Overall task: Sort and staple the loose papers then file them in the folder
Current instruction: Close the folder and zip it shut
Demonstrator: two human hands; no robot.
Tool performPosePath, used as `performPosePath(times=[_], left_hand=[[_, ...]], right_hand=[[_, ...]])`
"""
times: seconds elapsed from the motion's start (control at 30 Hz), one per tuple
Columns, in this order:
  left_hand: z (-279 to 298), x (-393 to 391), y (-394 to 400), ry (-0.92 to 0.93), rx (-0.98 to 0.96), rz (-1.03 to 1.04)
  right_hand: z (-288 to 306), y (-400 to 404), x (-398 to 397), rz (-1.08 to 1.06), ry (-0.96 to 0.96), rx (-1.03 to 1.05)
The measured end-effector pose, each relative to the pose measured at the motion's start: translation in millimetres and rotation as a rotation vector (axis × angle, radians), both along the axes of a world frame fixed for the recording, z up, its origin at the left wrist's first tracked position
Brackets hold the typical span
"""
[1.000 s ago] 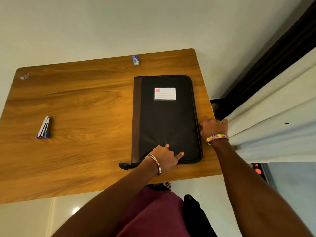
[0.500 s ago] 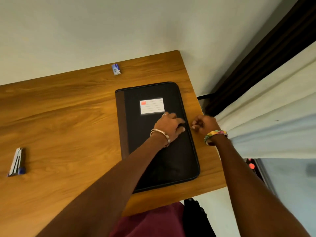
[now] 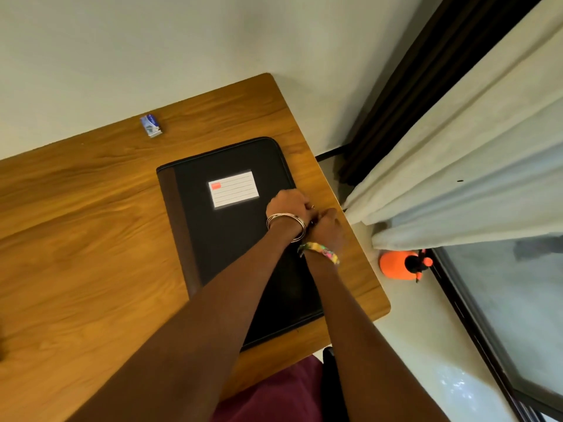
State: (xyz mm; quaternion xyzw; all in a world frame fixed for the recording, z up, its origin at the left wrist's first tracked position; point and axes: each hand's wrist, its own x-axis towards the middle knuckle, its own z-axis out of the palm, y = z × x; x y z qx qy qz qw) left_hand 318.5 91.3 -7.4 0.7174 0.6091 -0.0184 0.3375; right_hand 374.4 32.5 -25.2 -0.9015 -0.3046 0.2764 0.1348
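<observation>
A black zip folder [image 3: 234, 239] with a brown spine strip down its left side lies flat and closed on the wooden table [image 3: 76, 254], toward the table's right end, its white lined label [image 3: 233, 189] with a red patch facing up on the far half of the cover. Both hands are bunched together at the folder's right edge, about level with the label's near corner. The left hand [image 3: 288, 205], with silver bangles [image 3: 286, 222] on the wrist, lies over the cover with its fingers curled down toward the edge; whether they actually grip anything cannot be made out. The right hand [image 3: 327, 228], wearing a multicoloured woven wristband [image 3: 320, 251], sits just beside it, touching it, with fingers curled in as though pinching something small at the folder's rim, though what it holds is hidden between the two hands. Both forearms reach in from the near edge, crossing the near half of the folder. On the far side of the table, well apart from the folder, a small blue and white staple box [image 3: 150, 125] lies by the wall. Off the table's right side, a cream curtain [image 3: 457, 166] hangs, with an orange spray bottle [image 3: 402, 264] on the floor below it.
</observation>
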Motion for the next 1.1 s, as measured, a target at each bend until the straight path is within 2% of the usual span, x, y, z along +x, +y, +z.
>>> performPosePath(times=[0.1, 0.23, 0.4, 0.5, 0.6, 0.7, 0.83, 0.97, 1.1], left_hand=[[-3, 1, 3, 0.014, 0.001, -0.005], [-8, 4, 12, -0.007, 0.039, 0.008], [-6, -3, 67, 0.162, 0.263, 0.022], [4, -12, 106, 0.185, 0.318, 0.089], [9, -13, 128, 0.112, 0.217, 0.209], [5, -12, 139, 0.052, 0.144, 0.189], [2, -13, 145, -0.033, 0.105, 0.213], [2, -12, 153, -0.053, 0.045, 0.235], [1, -9, 158, -0.011, 0.025, 0.241]], right_hand=[[-10, -12, -11, 0.108, -0.106, -0.018], [-8, -10, -5, 0.123, -0.095, -0.029], [-6, -15, -6, 0.141, -0.11, -0.01], [-9, -14, -6, 0.139, -0.114, -0.03], [-5, -7, -8, 0.126, -0.158, -0.096], [3, 6, -5, 0.092, -0.251, -0.056], [6, 62, -4, 0.122, -0.034, 0.224], [18, 120, 0, 0.22, 0.189, 0.125], [18, 144, 6, 0.254, 0.272, 0.047]])
